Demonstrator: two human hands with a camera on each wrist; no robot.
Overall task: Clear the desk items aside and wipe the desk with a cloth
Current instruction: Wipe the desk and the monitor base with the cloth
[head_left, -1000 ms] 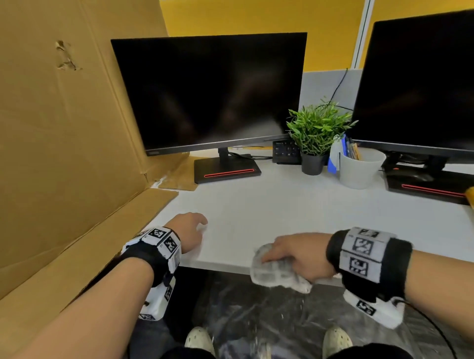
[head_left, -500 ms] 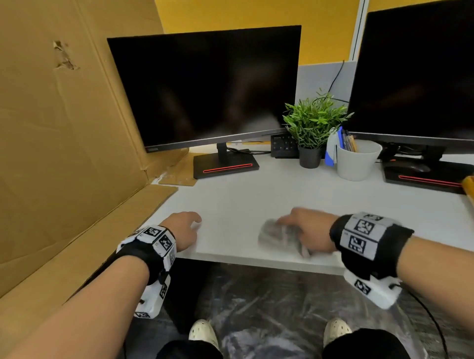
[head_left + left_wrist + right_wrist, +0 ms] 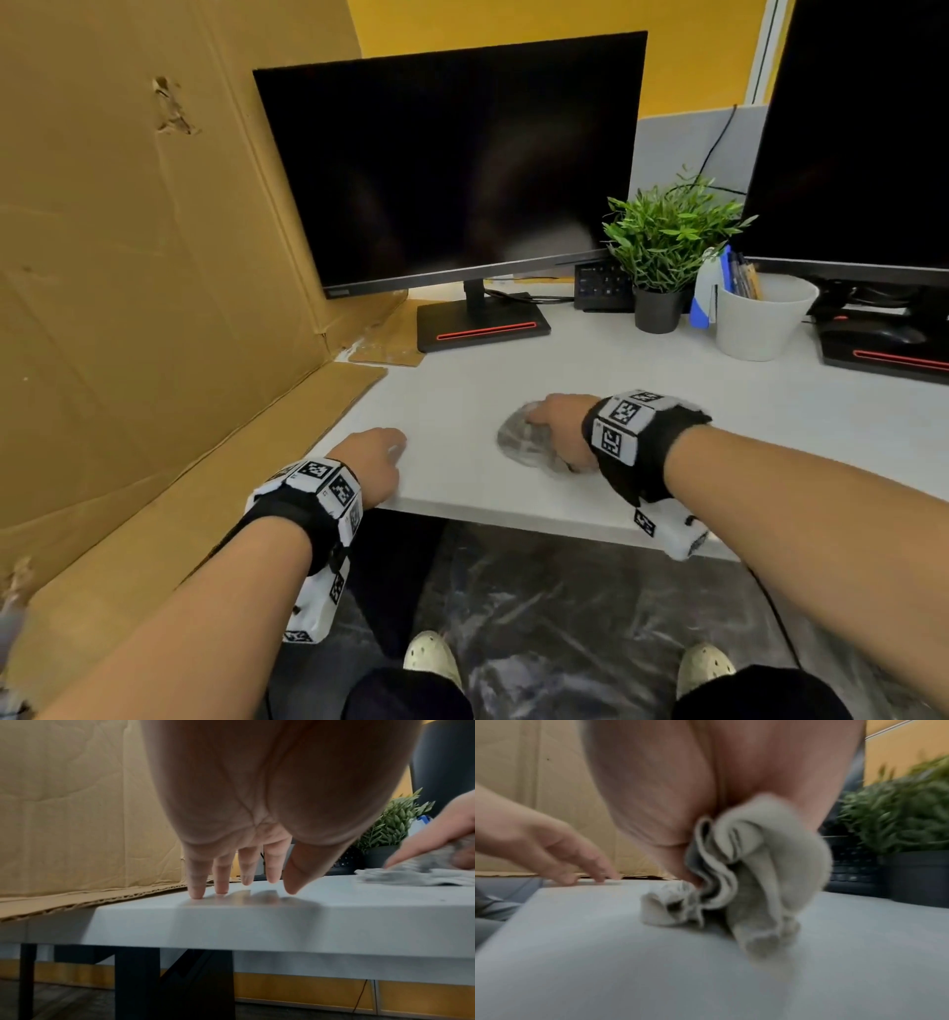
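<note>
A crumpled grey cloth (image 3: 524,442) lies on the white desk (image 3: 642,380) a little in from its front edge. My right hand (image 3: 560,429) grips the cloth (image 3: 744,874) and presses it onto the desk top. In the left wrist view the cloth (image 3: 411,874) shows at the right under that hand. My left hand (image 3: 377,462) rests near the desk's front left corner, its straight fingertips (image 3: 197,892) touching the surface and holding nothing.
A black monitor (image 3: 452,169) stands at the back left, a second monitor (image 3: 862,144) at the right. Between them sit a potted plant (image 3: 662,246), a white pen cup (image 3: 760,318) and a small keypad (image 3: 601,285). Cardboard sheets (image 3: 154,257) wall off the left side.
My right hand has slid the cloth from the desk's front edge farther onto the desk top. The left hand has stayed at the front left corner.
</note>
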